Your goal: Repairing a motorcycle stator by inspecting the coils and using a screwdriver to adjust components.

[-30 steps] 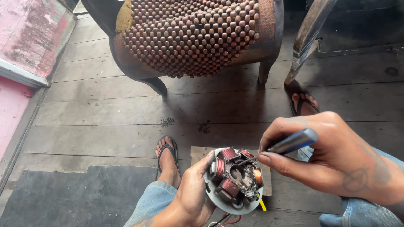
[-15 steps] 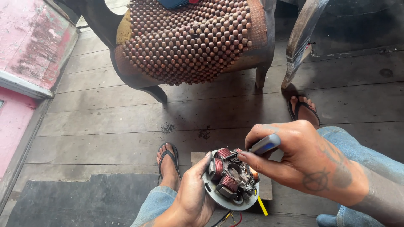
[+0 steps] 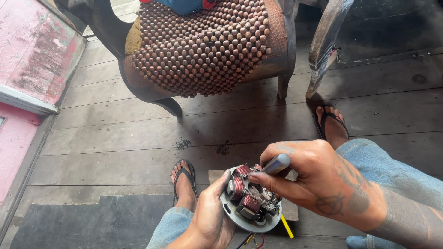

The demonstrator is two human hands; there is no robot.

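Plank floor [image 3: 115, 157] under chair [image 3: 207, 50], mat [image 3: 92, 221]

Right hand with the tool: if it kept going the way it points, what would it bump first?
Probably the round metal part with copper coils, held by the left hand. The right hand aims its tool down there.

left hand [image 3: 210, 216] cradles a round coil plate [image 3: 249, 203] while right hand [image 3: 314, 182] grips a grey-handled tool [image 3: 276, 164] over it.
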